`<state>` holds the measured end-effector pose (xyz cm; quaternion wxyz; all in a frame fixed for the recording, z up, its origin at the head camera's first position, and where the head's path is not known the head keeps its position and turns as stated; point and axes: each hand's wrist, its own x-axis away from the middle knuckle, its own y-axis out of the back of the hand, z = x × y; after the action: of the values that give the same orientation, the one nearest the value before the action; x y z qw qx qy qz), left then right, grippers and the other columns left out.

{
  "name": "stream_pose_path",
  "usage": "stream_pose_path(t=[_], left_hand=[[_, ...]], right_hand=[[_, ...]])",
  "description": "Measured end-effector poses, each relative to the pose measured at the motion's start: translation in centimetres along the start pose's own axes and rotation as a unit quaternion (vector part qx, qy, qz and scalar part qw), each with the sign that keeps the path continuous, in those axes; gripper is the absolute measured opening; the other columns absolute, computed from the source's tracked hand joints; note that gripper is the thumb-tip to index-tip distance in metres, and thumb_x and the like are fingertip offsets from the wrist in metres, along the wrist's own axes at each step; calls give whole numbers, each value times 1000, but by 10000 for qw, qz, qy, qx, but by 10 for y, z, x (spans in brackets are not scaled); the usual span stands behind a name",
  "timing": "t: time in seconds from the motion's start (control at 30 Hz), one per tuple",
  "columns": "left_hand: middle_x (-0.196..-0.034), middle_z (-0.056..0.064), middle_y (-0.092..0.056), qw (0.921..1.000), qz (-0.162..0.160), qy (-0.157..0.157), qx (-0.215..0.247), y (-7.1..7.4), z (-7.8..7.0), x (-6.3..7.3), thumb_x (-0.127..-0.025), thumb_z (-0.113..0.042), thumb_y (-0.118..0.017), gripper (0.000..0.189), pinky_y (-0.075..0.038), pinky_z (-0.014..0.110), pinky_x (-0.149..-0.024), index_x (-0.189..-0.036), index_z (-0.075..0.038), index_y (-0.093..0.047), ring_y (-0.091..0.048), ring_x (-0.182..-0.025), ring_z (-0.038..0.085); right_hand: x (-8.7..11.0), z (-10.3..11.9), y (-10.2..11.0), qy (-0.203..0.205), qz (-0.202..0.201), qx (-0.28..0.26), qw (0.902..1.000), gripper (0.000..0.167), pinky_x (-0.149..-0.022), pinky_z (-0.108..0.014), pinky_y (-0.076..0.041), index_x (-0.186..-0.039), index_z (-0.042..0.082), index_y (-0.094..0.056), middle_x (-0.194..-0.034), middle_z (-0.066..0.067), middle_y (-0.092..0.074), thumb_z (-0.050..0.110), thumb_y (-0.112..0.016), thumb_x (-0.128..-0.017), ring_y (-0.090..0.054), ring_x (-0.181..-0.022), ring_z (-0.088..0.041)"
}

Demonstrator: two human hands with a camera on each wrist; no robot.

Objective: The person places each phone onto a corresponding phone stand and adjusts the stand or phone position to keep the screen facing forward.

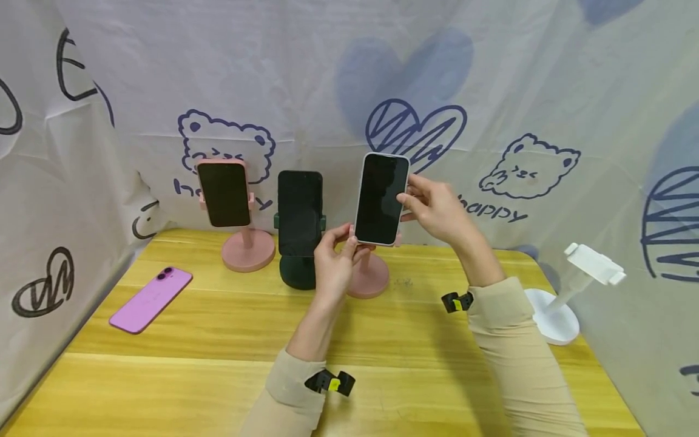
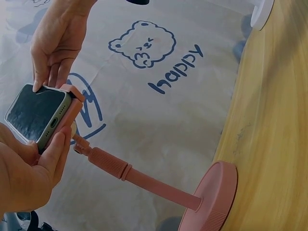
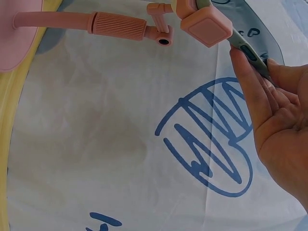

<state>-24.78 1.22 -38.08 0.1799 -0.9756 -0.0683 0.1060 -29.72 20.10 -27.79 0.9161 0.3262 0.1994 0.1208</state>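
Observation:
A smartphone [image 1: 378, 197] with a dark screen and pale rim stands upright in a pink phone stand [image 1: 370, 278]. My left hand [image 1: 333, 267] holds the phone's lower left corner. In the left wrist view its thumb lies at the phone's edge and its fingers lie along the stand's pink clamp [image 2: 72, 109]. My right hand [image 1: 437, 209] pinches the phone's right side between thumb and fingers. The right wrist view shows the phone's side edge [image 3: 250, 52] between that thumb and fingertips, beside a square clamp end [image 3: 208, 28]. Part of the clamp behind the phone is hidden.
To the left, a dark green stand [image 1: 297, 273] holds a black phone [image 1: 300, 209], and another pink stand [image 1: 248, 252] holds a pink-rimmed phone [image 1: 224, 194]. A pink phone [image 1: 151, 300] lies face down on the wooden table [image 1: 191, 388]. At right is a white stand [image 1: 554, 315].

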Motion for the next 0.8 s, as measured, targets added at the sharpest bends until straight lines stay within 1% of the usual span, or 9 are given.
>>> stream_pose_path(t=[0.13,0.23,0.37,0.57,0.73,0.8], left_hand=[[-122,21,-57,10000,-29,59,9,1,-1,0,-104,2,-55,32,-61,31,-88,-136,7,-56,-75,-97,33],[-122,21,-57,9999,-46,88,35,1,-1,0,-104,3,-55,32,-60,31,-88,-135,7,-56,-75,-97,33],[-122,22,-56,10000,-40,39,45,2,0,-1,-104,3,-55,31,-61,32,-88,-135,8,-56,-75,-97,36],[-123,22,-56,10000,-13,-15,70,1,0,-2,-104,3,-55,31,-61,32,-88,-134,9,-56,-75,-95,36],[-123,21,-56,10000,0,20,72,1,-1,-1,-104,3,-55,31,-61,32,-88,-135,8,-56,-75,-94,34],[-123,21,-56,10000,12,40,72,1,0,-1,-104,3,-55,31,-61,31,-89,-135,8,-56,-75,-95,34]], right_hand=[[0,1,-1,27,25,-32,10000,22,-80,-35,-64,-123,-4,-59,-99,-20,-62,11,-58,-108,-74,-95,-33],[-1,1,-2,62,54,-65,9999,27,-81,-37,-64,-131,-3,-59,-103,-20,-65,11,-57,-108,-75,-95,-34],[-1,0,-2,87,66,-71,9999,33,-82,-41,-63,-138,-2,-57,-107,-20,-67,11,-57,-108,-75,-95,-34],[-1,0,-1,51,67,-79,9999,38,-82,-38,-63,-144,0,-55,-112,-20,-68,12,-57,-108,-75,-96,-34],[0,-2,-1,-8,47,-24,10000,39,-82,-38,-63,-145,-1,-54,-110,-20,-67,12,-57,-108,-75,-96,-34],[1,-2,-1,-17,39,-3,10000,37,-82,-39,-63,-143,-2,-55,-109,-20,-66,12,-57,-108,-75,-95,-34]])
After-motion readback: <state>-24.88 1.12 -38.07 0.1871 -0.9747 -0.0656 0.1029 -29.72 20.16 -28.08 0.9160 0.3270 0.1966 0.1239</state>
